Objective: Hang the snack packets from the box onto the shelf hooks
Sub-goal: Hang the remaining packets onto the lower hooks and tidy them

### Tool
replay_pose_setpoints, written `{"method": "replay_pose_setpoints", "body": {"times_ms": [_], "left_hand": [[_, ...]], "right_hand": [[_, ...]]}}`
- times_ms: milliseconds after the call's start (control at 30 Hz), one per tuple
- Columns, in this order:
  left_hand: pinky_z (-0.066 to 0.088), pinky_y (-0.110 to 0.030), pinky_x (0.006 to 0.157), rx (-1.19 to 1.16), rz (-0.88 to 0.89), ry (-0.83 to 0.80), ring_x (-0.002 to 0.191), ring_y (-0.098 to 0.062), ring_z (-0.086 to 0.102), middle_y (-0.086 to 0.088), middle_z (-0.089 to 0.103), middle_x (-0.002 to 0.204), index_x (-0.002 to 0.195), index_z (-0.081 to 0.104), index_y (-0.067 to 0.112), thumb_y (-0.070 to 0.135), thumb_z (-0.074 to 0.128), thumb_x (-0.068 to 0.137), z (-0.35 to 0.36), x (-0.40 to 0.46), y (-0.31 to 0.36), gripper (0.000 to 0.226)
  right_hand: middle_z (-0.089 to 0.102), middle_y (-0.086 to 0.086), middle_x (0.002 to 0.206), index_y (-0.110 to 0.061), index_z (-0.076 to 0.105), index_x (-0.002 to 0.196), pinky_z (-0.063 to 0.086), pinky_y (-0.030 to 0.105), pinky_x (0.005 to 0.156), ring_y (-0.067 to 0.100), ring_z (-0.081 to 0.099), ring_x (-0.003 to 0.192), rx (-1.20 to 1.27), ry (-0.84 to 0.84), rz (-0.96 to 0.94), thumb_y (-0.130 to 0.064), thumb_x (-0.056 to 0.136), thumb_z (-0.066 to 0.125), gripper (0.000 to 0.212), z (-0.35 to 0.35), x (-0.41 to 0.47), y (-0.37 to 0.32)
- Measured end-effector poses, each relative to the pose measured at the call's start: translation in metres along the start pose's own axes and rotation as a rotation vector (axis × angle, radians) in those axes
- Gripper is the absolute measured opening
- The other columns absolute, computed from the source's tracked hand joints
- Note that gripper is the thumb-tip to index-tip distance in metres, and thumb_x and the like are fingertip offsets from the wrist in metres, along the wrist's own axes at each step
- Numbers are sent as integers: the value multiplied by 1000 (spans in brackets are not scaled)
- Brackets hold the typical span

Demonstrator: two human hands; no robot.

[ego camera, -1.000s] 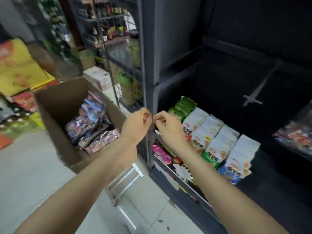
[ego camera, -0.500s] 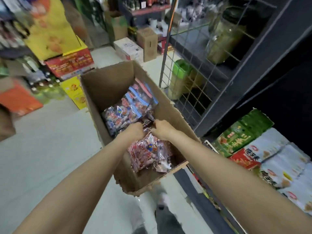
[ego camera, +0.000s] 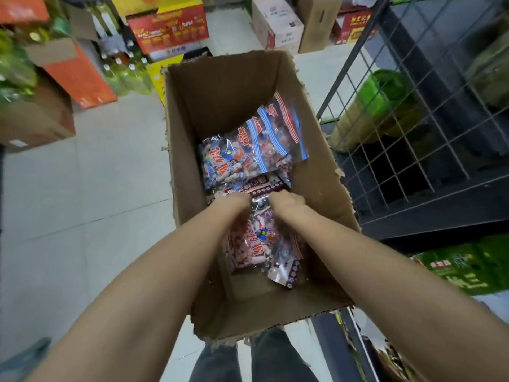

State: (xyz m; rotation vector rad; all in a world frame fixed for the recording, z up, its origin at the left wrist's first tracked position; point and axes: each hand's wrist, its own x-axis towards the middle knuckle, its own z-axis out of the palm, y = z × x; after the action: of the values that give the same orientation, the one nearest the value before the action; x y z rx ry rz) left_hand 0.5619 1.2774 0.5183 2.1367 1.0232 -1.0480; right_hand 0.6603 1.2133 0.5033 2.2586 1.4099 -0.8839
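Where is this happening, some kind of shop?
Most likely a small grocery shop or its stockroom. Printed cartons are stacked on the tiled floor beside rows of bottles, a wire-grid rack stands at the right, and both hands reach into a cardboard box of snack packets.

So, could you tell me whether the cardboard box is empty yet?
Not empty. The cardboard box holds snack packets at its far end and under both hands.

A shop: stacked goods cartons point(ego camera: 168, 26), bottled drinks point(ego camera: 124, 75), wire-grid shelving point(ego camera: 399, 128).
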Motion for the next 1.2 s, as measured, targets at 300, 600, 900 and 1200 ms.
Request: {"method": "replay_pose_setpoints", "body": {"times_ms": [300, 600, 900, 1200], "left_hand": [[47, -34, 79, -276, -77, 319, 105, -29, 60, -14, 62, 115, 106, 60, 7, 17, 70, 82, -22, -15, -1, 27], [45, -40, 81, -396, -207, 756, 107, -43, 55, -22, 59, 115, 107, 57, 2, 20, 48, 94, -60, -57, -20, 24], [37, -41, 66, -328, -221, 917, 93, -48, 56, -28, 61, 97, 83, 54, 1, -4, 41, 86, -66, -78, -31, 14], [38, -38, 62, -348, -106, 953, 88, -45, 57, -24, 61, 94, 94, 55, 1, 3, 41, 91, -51, -76, -34, 15]], "right_hand": [[44, 16, 128, -9, 50, 117, 44, 41, 90, 33, 49, 115, 280, 391, -152, -18, 87, 66, 35, -36, -2, -13], [14, 18, 156, -10, 30, 146, 14, 41, 116, 29, 8, 145, 410, 509, -118, -42, 100, 37, 57, -78, 10, -8], [35, 27, 134, -4, 27, 138, 41, 40, 92, 38, 41, 118, 227, 519, -35, 8, 89, 44, 53, -78, 20, -22], [68, 12, 110, -9, 62, 118, 45, 36, 85, 30, 61, 106, 633, 666, -70, -13, 91, 60, 27, -84, 6, -18]]}}
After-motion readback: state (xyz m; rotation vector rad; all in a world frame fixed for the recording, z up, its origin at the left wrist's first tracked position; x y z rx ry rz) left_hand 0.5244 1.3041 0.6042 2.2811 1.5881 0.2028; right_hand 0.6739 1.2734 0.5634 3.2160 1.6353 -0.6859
